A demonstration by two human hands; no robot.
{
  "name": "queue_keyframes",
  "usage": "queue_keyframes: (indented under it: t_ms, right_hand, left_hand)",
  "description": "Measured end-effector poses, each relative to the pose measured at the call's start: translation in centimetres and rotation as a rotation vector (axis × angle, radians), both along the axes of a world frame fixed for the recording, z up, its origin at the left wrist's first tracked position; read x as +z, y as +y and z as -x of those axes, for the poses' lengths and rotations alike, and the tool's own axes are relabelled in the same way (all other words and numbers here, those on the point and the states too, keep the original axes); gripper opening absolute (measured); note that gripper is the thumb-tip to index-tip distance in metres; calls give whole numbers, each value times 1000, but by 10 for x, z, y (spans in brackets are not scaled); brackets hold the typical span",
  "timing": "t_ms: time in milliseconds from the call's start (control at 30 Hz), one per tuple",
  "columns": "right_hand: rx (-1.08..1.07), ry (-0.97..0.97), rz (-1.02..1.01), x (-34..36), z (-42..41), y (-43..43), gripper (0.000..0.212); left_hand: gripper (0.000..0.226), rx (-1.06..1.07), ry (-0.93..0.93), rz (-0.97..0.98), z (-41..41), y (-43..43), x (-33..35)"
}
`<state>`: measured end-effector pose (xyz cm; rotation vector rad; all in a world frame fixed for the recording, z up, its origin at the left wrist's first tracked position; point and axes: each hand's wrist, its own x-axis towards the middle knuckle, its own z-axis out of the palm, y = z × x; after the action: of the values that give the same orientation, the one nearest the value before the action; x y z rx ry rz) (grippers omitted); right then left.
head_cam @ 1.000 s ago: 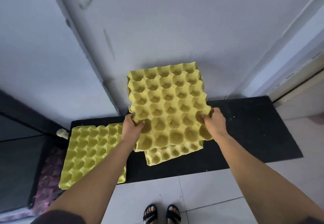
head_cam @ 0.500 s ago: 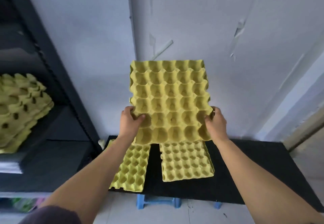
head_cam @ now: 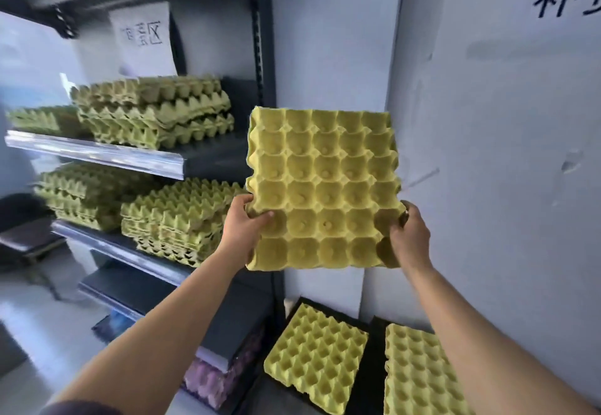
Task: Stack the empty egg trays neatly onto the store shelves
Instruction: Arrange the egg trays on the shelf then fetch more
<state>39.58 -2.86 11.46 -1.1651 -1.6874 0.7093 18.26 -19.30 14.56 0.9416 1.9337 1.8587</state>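
Observation:
I hold a yellow egg tray (head_cam: 325, 187) up in front of the wall, cups facing me. My left hand (head_cam: 242, 224) grips its left edge and my right hand (head_cam: 408, 235) grips its right edge. Two more yellow trays (head_cam: 315, 353) (head_cam: 419, 372) lie flat on a low black surface (head_cam: 374, 343) below. To the left, the dark shelf unit (head_cam: 214, 157) carries stacks of trays: one stack on the upper shelf (head_cam: 153, 112) and another on the shelf below it (head_cam: 175, 219).
Further tray stacks (head_cam: 45, 120) (head_cam: 81, 196) sit at the left ends of both shelves. A paper sign (head_cam: 143, 40) hangs above the upper stack. The shelf's black upright post (head_cam: 263, 40) stands just left of the held tray. Pinkish packages (head_cam: 214, 379) fill the lowest level.
The tray has risen and swung left toward the shelves. My view has turned left and up, so the shelf stacks have come into view. Both hands keep the same grip.

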Motion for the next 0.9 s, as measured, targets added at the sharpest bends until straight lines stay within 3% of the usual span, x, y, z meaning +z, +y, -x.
queue_keyframes:
  t_ms: [200,433,500,633,700,800,900]
  right_hand:
    - [138,48,-70,48,93,-27,41]
    - [314,-47,-189,127,221,-60,41]
    - [314,-130,-325,151,251,-73,49]
    - [302,-319,-888,181,307,-117,66]
    - [325,-522,-1119,183,329,-134,78]
    - [240,-796,-1211,185,360,-136,82]
    - [141,-693,-1297,193,389,-129,80]
  left_hand:
    - [46,104,-29,-111,76,-48,32]
    - [38,134,-149,-273,194,-95,84]
    - [39,128,-167,-285,228,-103,103]
    - [16,124,-192,-299,286,-111,138]
    - [12,120,-216,-300,310,-111,154]
    - [11,88,-212,-287,344,-111,173]
    - [26,92,-203,-230,373,-106,186]
